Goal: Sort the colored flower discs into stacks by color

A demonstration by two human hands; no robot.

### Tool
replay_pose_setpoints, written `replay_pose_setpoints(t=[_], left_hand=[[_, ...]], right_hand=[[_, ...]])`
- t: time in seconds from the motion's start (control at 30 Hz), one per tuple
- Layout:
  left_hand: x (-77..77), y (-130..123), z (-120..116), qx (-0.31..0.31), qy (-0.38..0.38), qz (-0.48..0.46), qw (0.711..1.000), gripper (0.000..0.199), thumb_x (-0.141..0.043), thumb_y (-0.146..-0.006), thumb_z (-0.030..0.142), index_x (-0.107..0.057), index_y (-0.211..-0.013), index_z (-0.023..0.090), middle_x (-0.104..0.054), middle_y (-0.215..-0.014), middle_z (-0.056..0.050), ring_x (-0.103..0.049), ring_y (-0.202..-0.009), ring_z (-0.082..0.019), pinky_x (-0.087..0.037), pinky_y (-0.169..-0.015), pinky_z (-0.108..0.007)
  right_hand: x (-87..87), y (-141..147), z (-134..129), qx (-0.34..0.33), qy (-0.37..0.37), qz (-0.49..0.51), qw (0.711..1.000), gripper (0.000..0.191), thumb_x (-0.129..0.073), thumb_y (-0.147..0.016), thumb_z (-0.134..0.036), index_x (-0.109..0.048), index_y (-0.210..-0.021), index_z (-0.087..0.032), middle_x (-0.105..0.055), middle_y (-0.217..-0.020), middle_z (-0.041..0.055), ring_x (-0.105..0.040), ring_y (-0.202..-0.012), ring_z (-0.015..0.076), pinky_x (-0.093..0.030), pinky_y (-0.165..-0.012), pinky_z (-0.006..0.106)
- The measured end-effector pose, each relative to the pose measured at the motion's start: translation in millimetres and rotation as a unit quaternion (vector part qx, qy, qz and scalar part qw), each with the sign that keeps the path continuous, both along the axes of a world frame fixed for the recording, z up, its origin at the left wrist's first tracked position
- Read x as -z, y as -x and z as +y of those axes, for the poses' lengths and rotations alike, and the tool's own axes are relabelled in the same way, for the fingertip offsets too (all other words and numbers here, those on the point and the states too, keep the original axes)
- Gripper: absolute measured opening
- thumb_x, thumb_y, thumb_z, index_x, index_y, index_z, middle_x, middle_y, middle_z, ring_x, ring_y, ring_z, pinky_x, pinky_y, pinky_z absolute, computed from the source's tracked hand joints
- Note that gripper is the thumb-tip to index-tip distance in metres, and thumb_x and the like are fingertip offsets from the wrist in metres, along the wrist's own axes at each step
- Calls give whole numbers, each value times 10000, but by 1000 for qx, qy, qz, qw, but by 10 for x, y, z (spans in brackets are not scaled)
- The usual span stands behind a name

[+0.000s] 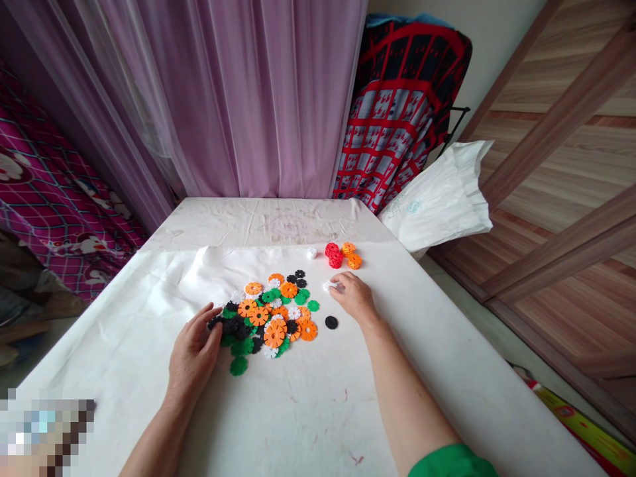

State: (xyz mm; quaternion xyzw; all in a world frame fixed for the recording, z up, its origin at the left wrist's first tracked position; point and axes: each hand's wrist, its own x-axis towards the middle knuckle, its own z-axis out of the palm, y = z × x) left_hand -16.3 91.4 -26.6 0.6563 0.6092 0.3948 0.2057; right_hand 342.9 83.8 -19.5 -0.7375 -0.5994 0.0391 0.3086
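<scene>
A loose pile of notched plastic discs lies mid-table, with orange discs (258,316), green discs (239,366), white discs (271,352) and black discs (241,328) overlapping. My left hand (193,348) is at the pile's left edge, thumb and fingers closed around a black notched disc (215,322). To the right of the pile, my right hand (354,297) pinches a white notched disc (328,285) low over the tabletop; its fingers partly cover it. One black disc (331,322) lies by itself below that hand.
Beyond my right hand sit red stacked discs (334,257), orange stacked discs (354,262) and a small white stack (311,252). A white cloth covers the table (298,424). A white bag (442,199) stands past the right edge; purple curtains (263,99) hang behind.
</scene>
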Motion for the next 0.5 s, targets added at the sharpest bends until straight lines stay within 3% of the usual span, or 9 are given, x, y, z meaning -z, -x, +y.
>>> replay_pose_setpoints(t=[0.3, 0.5], left_hand=[[-12, -4, -5, -9, 16, 5, 1000, 410, -507, -827, 518, -702, -1096, 277, -630, -1367, -35, -657, -1068, -241, -532, -944, -404], [-5, 0, -7, -1, 1, 2, 1000, 391, -518, -834, 500, -709, -1090, 274, -638, -1357, -43, -644, -1119, -247, -527, -949, -395]], right_hand=[[17, 17, 6, -14, 21, -31, 999, 98, -624, -807, -228, -690, -878, -242, -682, -949, 10, -630, -816, 150, -466, -760, 264], [46, 13, -3, -23, 16, -20, 999, 152, -619, -819, -237, -685, -956, -237, -682, -1027, 20, -639, -855, 157, -471, -775, 276]])
